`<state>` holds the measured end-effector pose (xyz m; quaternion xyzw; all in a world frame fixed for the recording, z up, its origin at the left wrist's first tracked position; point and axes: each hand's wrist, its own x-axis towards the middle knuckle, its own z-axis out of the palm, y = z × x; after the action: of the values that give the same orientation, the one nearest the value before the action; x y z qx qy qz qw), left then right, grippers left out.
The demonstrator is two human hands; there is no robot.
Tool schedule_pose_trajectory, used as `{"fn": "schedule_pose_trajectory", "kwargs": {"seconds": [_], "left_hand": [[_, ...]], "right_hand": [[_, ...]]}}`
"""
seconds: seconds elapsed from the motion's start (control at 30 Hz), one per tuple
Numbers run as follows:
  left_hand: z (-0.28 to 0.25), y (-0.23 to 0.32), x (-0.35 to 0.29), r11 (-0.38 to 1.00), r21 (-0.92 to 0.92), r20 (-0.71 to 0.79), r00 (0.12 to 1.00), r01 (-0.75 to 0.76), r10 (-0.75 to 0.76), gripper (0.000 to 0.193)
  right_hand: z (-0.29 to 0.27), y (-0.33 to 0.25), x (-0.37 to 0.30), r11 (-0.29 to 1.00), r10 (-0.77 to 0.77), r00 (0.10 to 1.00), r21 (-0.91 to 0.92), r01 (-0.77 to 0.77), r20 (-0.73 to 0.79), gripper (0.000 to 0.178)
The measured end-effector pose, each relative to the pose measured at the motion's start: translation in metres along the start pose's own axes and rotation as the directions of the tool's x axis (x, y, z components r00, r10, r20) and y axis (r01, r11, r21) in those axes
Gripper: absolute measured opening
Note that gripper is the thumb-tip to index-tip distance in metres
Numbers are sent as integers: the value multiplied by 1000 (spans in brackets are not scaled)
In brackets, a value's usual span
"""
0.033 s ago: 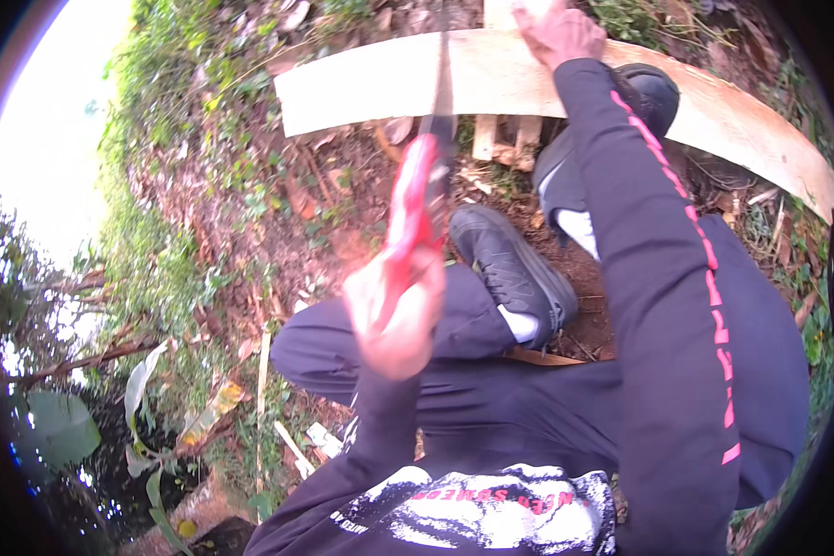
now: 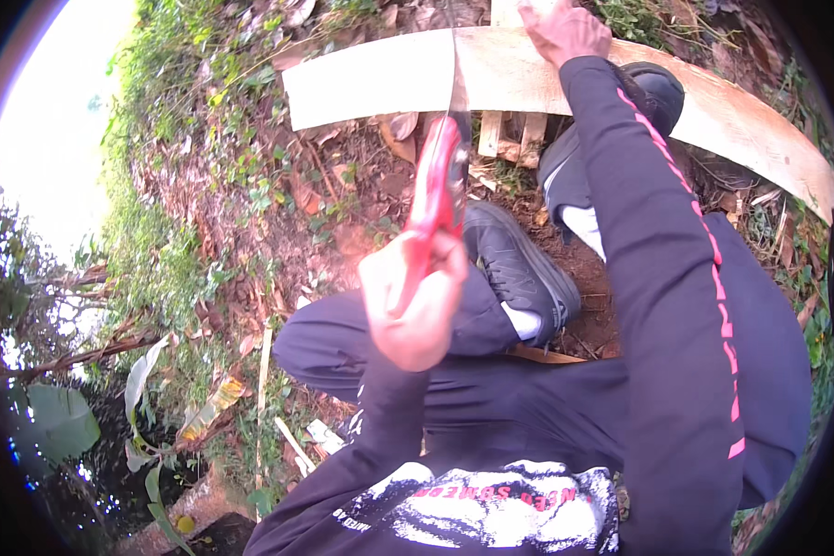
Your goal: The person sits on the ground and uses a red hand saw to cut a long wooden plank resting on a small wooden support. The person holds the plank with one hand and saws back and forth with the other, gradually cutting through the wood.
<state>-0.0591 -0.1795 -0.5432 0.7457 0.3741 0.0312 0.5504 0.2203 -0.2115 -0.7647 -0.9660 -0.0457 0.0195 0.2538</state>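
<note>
Across the top of the frame lies the pale wooden board [image 2: 621, 88], a long plank that bends with the lens from upper centre down toward the right edge. Your saw [image 2: 445, 157] stands over it just left of the top centre: the thin blade runs up across the board's near edge, and the red handle comes down toward the middle of the picture. Your left hand [image 2: 415, 301] is clamped around that red handle at mid-frame, fingers wrapped tight. Your right hand [image 2: 563, 30] is pressed flat on the board at the top, right of the blade, fingers spread on the wood rather than gripping anything; the black sleeve with a pink stripe [image 2: 695, 232] runs down from it to the lower right.

Under the board, short wooden blocks [image 2: 514, 134] show just right of the blade. Below them your black shoe [image 2: 519, 264] rests on bare soil, and a second dark shoe [image 2: 653, 93] sits against the board's near edge at upper right. Leaf litter and green weeds [image 2: 213, 185] fill the left half of the frame.
</note>
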Motion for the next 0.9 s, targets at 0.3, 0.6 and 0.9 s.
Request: {"fn": "schedule_pose_trajectory", "kwargs": {"seconds": [0.3,0.6,0.9], "left_hand": [[-28,-11,-59,995,-95,-30,1000,-4,1,9],[0,-8,-22,969,198,-134,975,-146,175,5],[21,-7,32,499,704,218,823,-505,525,17]], "right_hand": [[-14,15,5,996,-71,996,-41,73,61,78],[-17,1,5,999,-10,994,34,6,107,71],[-17,13,14,1000,-20,997,18,18,71,69]]}}
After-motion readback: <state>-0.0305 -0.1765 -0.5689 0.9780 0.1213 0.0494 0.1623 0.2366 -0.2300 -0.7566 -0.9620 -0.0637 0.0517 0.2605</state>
